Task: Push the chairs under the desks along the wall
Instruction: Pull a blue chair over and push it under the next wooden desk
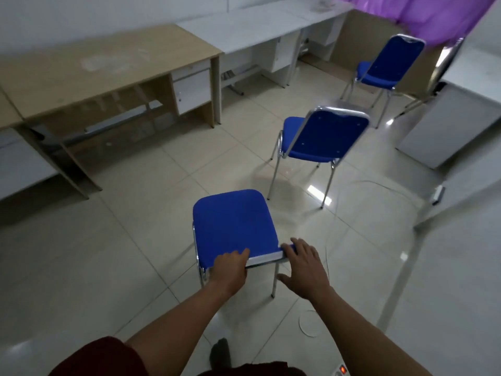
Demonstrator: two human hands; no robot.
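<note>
The nearest blue chair (233, 221) stands on the tiled floor right in front of me, its seat pointing toward the desks. My left hand (230, 268) is closed over the top edge of its backrest. My right hand (305, 265) lies on the backrest's right end with fingers spread. A second blue chair (326, 137) stands further ahead, and a third (389, 63) beyond it. Along the wall are a wooden desk (108, 69) and a white desk (244, 31); all three chairs stand apart from them.
Part of another desk (8, 112) shows at the left edge. A grey cabinet (447, 126) and table legs stand on the right. A purple curtain (433, 14) hangs at the top right. A white cable (306, 328) and a power strip (344, 371) lie near my foot (221, 351).
</note>
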